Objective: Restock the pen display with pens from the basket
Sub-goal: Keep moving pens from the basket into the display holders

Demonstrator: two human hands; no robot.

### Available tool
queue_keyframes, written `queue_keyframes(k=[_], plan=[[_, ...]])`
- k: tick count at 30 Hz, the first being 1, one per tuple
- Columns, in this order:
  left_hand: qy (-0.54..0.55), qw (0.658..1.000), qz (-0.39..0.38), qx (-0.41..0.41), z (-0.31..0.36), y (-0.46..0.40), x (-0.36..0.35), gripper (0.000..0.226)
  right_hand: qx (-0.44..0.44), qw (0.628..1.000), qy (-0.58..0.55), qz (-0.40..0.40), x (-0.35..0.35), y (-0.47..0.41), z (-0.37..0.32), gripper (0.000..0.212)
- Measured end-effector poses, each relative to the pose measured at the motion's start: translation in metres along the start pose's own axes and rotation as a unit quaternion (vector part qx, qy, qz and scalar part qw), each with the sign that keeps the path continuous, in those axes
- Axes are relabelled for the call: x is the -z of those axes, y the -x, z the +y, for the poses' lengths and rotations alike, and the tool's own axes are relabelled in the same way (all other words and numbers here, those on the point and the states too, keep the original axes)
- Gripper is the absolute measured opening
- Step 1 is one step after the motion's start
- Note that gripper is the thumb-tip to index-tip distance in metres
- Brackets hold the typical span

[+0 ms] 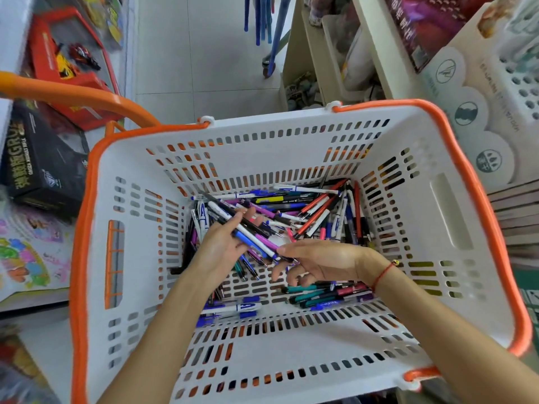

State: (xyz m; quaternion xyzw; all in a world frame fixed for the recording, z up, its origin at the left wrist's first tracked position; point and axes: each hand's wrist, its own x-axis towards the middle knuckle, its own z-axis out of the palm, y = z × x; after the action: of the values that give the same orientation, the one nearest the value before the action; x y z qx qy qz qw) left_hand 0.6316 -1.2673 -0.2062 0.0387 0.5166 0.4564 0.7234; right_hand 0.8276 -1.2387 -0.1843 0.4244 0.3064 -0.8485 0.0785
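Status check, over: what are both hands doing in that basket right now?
Left hand grips a bundle of pens. Right hand open, fingers touching the bundle's end. Both inside the basket. Nothing in the way.

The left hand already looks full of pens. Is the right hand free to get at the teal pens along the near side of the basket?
Probably yes: the right hand hangs open, holding nothing, just above the teal pens, with nothing lying over them.
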Motion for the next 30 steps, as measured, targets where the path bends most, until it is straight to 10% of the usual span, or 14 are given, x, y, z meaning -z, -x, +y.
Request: queue_keyframes(k=[7, 14, 24, 27, 30], plan=[[0.051, 0.998, 0.042, 0.009, -0.010, -0.003, 0.004, 0.021, 0.003, 0.999, 0.007, -0.033, 0.003, 0.000, 0.003, 0.015], [0.105, 0.994, 0.016, 0.016, -0.026, 0.004, -0.001, 0.025, 0.136, 0.959, 0.065, 0.239, -0.006, -0.015, 0.018, 0.013], [-0.091, 0.983, -0.121, 0.105, -0.014, 0.013, 0.008, 0.032, 0.122, 0.910, 0.164, 0.360, -0.002, -0.009, 0.012, 0.055], [-0.124, 0.956, -0.189, 0.189, -0.012, 0.018, 0.011, 0.064, 0.140, 0.932, 0.093, 0.320, 0.001, -0.008, 0.006, 0.049], [-0.167, 0.930, -0.238, 0.223, -0.012, 0.022, 0.008, 0.040, 0.163, 0.952, 0.064, 0.250, 0.000, -0.010, 0.009, 0.038]])
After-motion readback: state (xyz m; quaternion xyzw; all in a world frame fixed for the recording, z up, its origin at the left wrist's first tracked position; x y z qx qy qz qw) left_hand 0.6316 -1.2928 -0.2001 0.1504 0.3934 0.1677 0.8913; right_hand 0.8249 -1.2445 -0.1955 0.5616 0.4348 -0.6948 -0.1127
